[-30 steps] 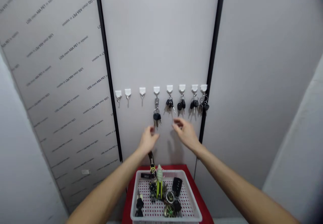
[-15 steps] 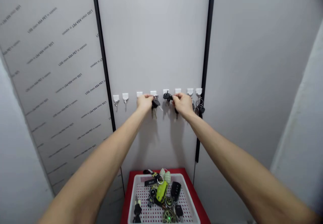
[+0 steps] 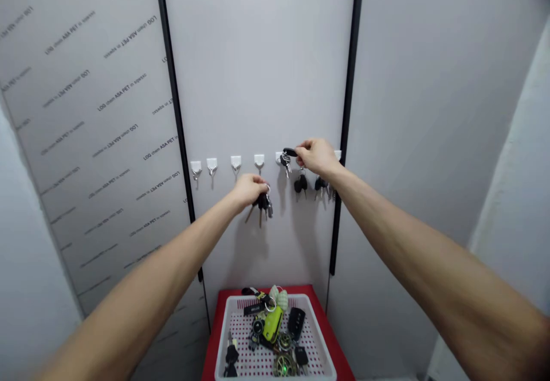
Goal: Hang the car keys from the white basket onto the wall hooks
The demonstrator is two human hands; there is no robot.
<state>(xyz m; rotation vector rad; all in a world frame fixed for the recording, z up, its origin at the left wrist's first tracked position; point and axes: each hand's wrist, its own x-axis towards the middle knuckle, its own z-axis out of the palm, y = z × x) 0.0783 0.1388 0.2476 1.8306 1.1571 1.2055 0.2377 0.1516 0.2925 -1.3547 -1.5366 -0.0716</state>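
Observation:
My left hand [image 3: 251, 189] pinches the ring of a bunch of keys [image 3: 261, 204], which dangles in front of the panel below a white hook [image 3: 259, 160]. Higher and to the right, my right hand [image 3: 315, 154] is closed on a black key fob [image 3: 290, 152]. Metal keys [image 3: 286, 163] hang from that fob, close against another white hook [image 3: 278, 156]; whether their ring is on the hook I cannot tell. Beneath my right hand hang black-headed keys [image 3: 301, 184] and a further bunch of keys [image 3: 321, 184]. Their hooks are partly hidden by the hand.
Below, a white perforated basket [image 3: 226, 335] holds several keys, a yellow-green key fob [image 3: 272, 325] and trinkets. It rests on a red surface [image 3: 337, 349]. Black vertical strips [image 3: 172, 100] edge the panel. More white hooks [image 3: 212, 164] are fixed at left.
My left hand has lowered from the hook with the bunch of keys. My right hand has lifted slightly, raising the black fob and turning it sideways.

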